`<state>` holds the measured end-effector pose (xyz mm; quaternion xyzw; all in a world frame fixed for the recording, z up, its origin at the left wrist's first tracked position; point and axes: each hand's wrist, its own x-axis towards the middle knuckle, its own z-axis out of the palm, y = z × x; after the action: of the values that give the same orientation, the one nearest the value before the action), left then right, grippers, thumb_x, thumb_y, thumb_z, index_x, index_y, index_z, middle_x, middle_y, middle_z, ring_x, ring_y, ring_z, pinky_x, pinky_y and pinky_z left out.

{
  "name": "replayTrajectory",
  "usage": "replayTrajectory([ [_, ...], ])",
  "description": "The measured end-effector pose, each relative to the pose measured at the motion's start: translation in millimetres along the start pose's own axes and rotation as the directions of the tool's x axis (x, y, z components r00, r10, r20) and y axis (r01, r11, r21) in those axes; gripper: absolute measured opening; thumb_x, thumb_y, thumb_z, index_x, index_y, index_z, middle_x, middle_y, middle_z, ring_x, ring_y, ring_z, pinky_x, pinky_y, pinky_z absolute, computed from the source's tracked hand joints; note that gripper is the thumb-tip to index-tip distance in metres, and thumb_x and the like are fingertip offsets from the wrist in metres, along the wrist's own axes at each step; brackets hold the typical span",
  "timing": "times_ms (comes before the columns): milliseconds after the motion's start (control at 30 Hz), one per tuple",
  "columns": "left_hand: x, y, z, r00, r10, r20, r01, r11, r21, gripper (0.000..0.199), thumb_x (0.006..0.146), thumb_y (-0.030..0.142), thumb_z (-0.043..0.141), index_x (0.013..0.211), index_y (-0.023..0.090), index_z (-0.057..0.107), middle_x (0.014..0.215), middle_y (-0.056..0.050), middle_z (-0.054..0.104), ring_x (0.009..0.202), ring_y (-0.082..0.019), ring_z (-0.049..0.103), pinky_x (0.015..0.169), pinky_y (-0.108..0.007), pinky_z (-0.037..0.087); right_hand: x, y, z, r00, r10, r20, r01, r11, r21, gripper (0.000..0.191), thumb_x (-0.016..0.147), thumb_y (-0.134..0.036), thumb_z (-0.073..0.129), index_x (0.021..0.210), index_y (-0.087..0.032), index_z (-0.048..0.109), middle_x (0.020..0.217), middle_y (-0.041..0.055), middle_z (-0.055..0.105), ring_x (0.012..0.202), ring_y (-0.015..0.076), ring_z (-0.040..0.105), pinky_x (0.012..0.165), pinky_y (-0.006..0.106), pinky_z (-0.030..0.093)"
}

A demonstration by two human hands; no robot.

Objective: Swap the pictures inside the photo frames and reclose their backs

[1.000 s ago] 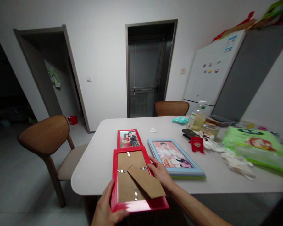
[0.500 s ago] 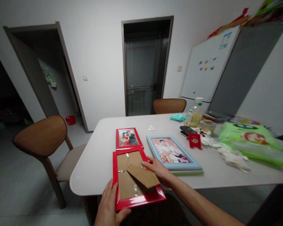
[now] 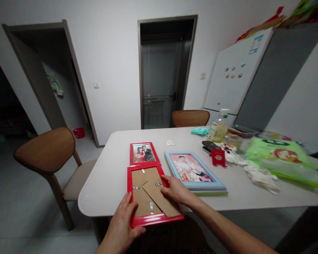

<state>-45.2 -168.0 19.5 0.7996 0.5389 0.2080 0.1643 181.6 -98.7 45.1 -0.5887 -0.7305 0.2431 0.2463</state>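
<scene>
A red picture frame lies back side up at the table's front edge, its lower part jutting past the edge. My left hand grips its lower left corner, thumb along the bottom side. On the right side my right hand holds the frame, thumb on the brown backing board. The fold-out stand lies flat against the board, and small metal clips sit around it. Just beyond is a second red picture frame, photo side up. To the right, a light blue picture frame rests on a stack.
Right of the frames are a red card-like item, a dark phone-like object, crumpled tissues, a bottle and a green tissue pack. A wooden chair stands left of the table.
The raised stand on the frame's back has been folded down flat. My right thumb has moved onto the board, and the frame's near end has risen slightly in view.
</scene>
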Motion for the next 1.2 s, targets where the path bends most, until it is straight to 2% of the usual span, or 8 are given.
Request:
replayTrajectory([
  [233, -0.2, 13.1, -14.4, 0.996, 0.044, 0.073, -0.035, 0.993, -0.115, 0.016, 0.062, 0.018, 0.061, 0.075, 0.017, 0.053, 0.128, -0.014, 0.039, 0.122, -0.023, 0.025, 0.099, -0.038, 0.026, 5.6, -1.2, 4.7, 0.997, -0.077, 0.022, 0.08, 0.941, -0.33, 0.023, 0.063, -0.009, 0.044, 0.077, -0.012, 0.063, 0.086, 0.0106, 0.059, 0.079, 0.016, 0.053, 0.07, 0.021, 0.036],
  [367, 2.1, 19.0, -21.9, 0.988, 0.037, 0.15, -0.016, 0.99, -0.141, 0.016, 0.062, 0.016, 0.061, 0.074, 0.017, 0.05, 0.126, -0.013, 0.042, 0.123, -0.022, 0.025, 0.099, -0.036, 0.027, 16.6, -3.2, 9.0, 0.996, -0.088, 0.018, 0.088, 0.91, -0.404, 0.024, 0.067, -0.009, 0.042, 0.072, -0.011, 0.065, 0.082, 0.0115, 0.059, 0.076, 0.0163, 0.052, 0.068, 0.021, 0.035],
  [600, 1.6, 18.5, -22.0, 0.989, 0.019, 0.144, 0.0, 0.991, -0.133, 0.02, 0.062, 0.016, 0.061, 0.078, 0.017, 0.051, 0.127, -0.011, 0.041, 0.123, -0.022, 0.025, 0.1, -0.037, 0.025, 14.2, -2.8, 8.3, 0.984, -0.172, -0.044, 0.137, 0.892, -0.431, 0.026, 0.076, -0.017, 0.039, 0.079, -0.014, 0.064, 0.089, 0.0124, 0.057, 0.082, 0.0191, 0.05, 0.071, 0.026, 0.036],
  [667, 1.5, 17.6, -20.9, 0.99, 0.018, 0.14, 0.001, 0.991, -0.132, 0.021, 0.061, 0.016, 0.062, 0.079, 0.017, 0.051, 0.127, -0.011, 0.041, 0.123, -0.022, 0.025, 0.1, -0.036, 0.025, 6.3, -5.5, 6.0, 0.96, -0.279, -0.003, 0.255, 0.884, -0.393, 0.023, 0.074, -0.02, 0.044, 0.084, -0.017, 0.064, 0.097, 0.011, 0.055, 0.09, 0.0201, 0.047, 0.077, 0.029, 0.035],
  [767, 1.9, 16.6, -19.3, 0.992, 0.018, 0.125, -0.001, 0.991, -0.136, 0.02, 0.061, 0.016, 0.062, 0.078, 0.018, 0.051, 0.126, -0.01, 0.041, 0.122, -0.021, 0.026, 0.1, -0.034, 0.026, -6.1, -14.2, 5.0, 0.879, -0.425, 0.217, 0.466, 0.864, -0.192, 0.022, 0.07, -0.021, 0.051, 0.088, -0.022, 0.064, 0.104, 0.0067, 0.052, 0.094, 0.0174, 0.046, 0.081, 0.028, 0.035],
  [867, 2.2, 16.2, -18.3, 0.993, 0.015, 0.116, 0.002, 0.99, -0.138, 0.018, 0.061, 0.016, 0.061, 0.077, 0.018, 0.052, 0.126, -0.01, 0.043, 0.122, -0.021, 0.027, 0.099, -0.034, 0.026, -14.4, -24.3, 9.4, 0.797, -0.501, 0.337, 0.542, 0.84, -0.031, 0.021, 0.067, -0.02, 0.055, 0.086, -0.024, 0.066, 0.101, 0.0047, 0.053, 0.091, 0.0156, 0.047, 0.08, 0.026, 0.036],
  [1033, 1.8, 16.0, -17.2, 0.995, 0.018, 0.094, -0.002, 0.986, -0.167, 0.02, 0.06, 0.015, 0.06, 0.078, 0.019, 0.053, 0.124, -0.009, 0.045, 0.122, -0.021, 0.028, 0.099, -0.036, 0.027, -19.0, -35.0, 17.8, 0.832, -0.474, 0.287, 0.509, 0.859, -0.055, 0.016, 0.069, -0.021, 0.053, 0.077, -0.022, 0.067, 0.095, 0.0054, 0.056, 0.093, 0.0173, 0.045, 0.081, 0.029, 0.034],
  [1200, 0.3, 14.0, -15.6, 0.997, 0.029, 0.078, -0.015, 0.984, -0.177, 0.023, 0.06, 0.014, 0.059, 0.082, 0.018, 0.053, 0.125, -0.009, 0.043, 0.122, -0.021, 0.028, 0.099, -0.035, 0.027, -6.2, -47.2, 26.4, 0.88, -0.431, 0.199, 0.45, 0.891, -0.064, 0.023, 0.073, -0.02, 0.048, 0.09, -0.018, 0.063, 0.091, 0.0058, 0.057, 0.087, 0.0152, 0.048, 0.078, 0.024, 0.035],
])
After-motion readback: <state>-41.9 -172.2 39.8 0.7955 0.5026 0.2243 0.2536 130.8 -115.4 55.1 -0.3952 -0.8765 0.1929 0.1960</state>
